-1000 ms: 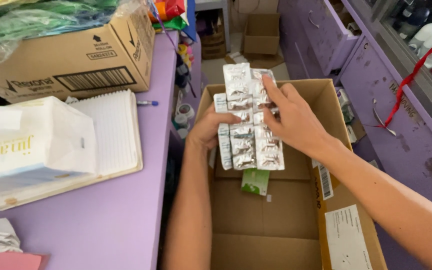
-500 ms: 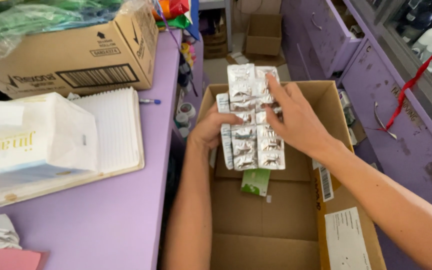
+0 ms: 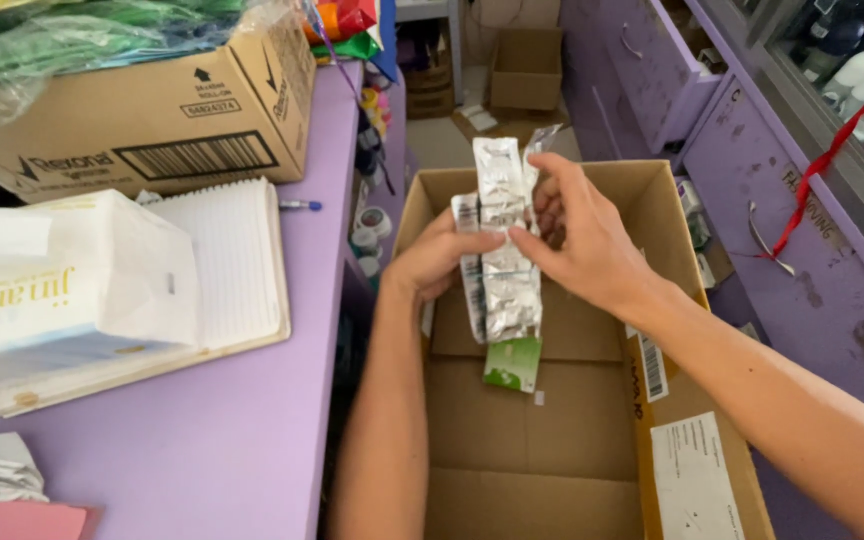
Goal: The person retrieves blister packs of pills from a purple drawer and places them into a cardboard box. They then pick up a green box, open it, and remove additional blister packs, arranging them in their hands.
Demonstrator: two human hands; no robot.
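Since a moment ago, both hands have turned the silver pill strips (image 3: 505, 255) so they now show more edge-on and look thinner, where before they lay spread out flat and wide. From the head camera, the left hand (image 3: 434, 262) is closed around the strips from the left side, with its thumb pressed on the front. The right hand (image 3: 580, 240) pinches the same strips from the right, with its thumb on the front and its fingers (image 3: 552, 170) curled behind the top. Both hands are close together, thumbs nearly touching. The strips stand up tall above the open brown box (image 3: 552, 440), near its far end. A small green packet (image 3: 513, 364) lies on the bottom of the box, just under the strips. To the left is a purple counter (image 3: 242, 420). On it sit a white tissue pack (image 3: 62, 290), a lined notebook (image 3: 227, 265), a pen (image 3: 300, 206) and a big cardboard carton (image 3: 152, 120). To the right are purple drawers (image 3: 802, 230) with a red ribbon (image 3: 822, 160) hanging down.
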